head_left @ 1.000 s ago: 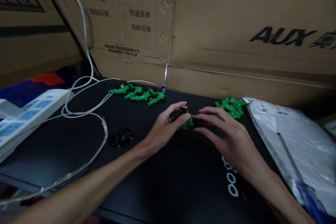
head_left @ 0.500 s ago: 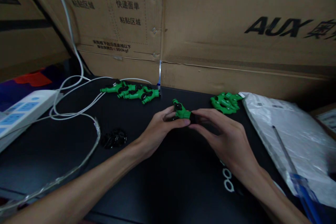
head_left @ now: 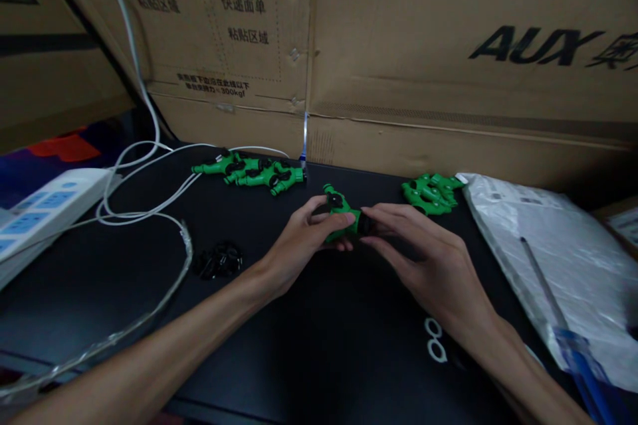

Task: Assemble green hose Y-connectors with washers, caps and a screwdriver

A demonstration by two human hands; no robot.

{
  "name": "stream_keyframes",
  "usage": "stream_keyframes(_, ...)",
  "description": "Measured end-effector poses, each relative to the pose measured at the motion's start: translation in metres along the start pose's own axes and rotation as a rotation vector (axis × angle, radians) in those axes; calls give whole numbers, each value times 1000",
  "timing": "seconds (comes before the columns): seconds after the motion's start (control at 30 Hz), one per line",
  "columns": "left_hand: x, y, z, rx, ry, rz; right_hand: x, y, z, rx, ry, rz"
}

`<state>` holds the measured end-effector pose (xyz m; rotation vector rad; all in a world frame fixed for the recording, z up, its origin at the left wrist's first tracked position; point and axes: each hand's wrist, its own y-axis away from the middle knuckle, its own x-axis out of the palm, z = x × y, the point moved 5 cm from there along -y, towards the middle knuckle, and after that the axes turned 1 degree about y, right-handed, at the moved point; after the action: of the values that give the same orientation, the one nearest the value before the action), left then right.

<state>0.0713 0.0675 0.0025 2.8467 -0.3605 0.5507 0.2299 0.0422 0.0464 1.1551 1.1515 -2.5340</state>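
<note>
Now green fitting [head_left: 339,214] sits slightly lower than before, pinched by left hand [head_left: 303,244]; right hand [head_left: 432,264] grips its black end (fingertips only).

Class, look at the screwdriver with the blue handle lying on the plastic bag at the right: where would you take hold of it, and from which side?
Probably by the blue handle, coming from above at the near right edge. The screwdriver lies flat on the plastic bag, its thin shaft pointing away; the handle is the thickest part and nearest the right hand.
</note>
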Motion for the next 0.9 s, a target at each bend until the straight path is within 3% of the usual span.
stream_keyframes(0.3, 1, 1, 4, -14, 4, 42, -1, 3, -1, 57, 49, -17)
stream_keyframes(0.53, 0, 0, 6, -24, 16, 21, 2, 2, -10, 168, -118, 126)
stream_keyframes(0.7, 1, 0, 6, -47, -2, 44, -1, -1, -8, 255, 4, 189)
stream_keyframes(0.9, 2, 0, 6, -45, -3, 66, 1, -1, -7, 190, -71, 142)
